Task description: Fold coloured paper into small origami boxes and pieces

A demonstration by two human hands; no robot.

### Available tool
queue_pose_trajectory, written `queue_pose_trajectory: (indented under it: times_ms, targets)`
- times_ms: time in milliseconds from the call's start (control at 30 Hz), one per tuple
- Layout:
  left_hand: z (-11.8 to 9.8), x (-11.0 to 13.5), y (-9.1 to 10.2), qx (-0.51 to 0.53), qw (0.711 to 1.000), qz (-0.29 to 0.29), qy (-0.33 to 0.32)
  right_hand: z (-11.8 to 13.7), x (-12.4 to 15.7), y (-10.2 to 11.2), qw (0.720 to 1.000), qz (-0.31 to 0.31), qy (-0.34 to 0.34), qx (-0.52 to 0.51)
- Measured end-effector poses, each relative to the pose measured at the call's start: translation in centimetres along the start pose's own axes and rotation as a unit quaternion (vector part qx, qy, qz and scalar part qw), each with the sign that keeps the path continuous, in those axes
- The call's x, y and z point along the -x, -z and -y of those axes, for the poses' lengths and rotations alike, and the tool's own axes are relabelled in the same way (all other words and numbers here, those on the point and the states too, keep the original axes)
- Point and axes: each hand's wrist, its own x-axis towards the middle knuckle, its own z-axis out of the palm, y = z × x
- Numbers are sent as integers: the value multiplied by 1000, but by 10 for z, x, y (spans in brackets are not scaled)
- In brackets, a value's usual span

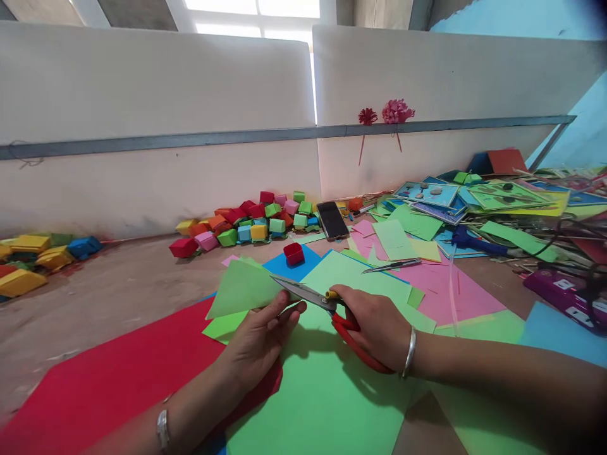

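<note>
Between the thumb and fingers of my left hand is a piece of light green paper, held up off the sheets below. My right hand grips the red handles of a pair of scissors. Their blades point left and lie along the paper's right edge, close to my left fingertips. I cannot tell how far apart the blades are. Large green sheets and a red sheet lie under my hands. Just beyond, a small red paper box sits on a blue sheet.
Several coloured paper boxes are piled by the wall, with more at the left. A phone lies behind the sheets. Right of it are a craft knife, pink paper, a blue glue gun and a purple power strip.
</note>
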Motion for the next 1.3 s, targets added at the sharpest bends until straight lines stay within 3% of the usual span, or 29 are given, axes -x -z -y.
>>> queue_pose_trajectory:
  times_ms: [400,833,1300]
  targets:
    - [1,0,-1,-3,1000,-7,9,-2,0,-8,999,-17,2,36]
    - [3,3,0,-13,1000,6,4,6,0,2,999,18,-29,3]
    - [5,2,2,-15,1000,3,10,7,1,-2,999,7,-29,24]
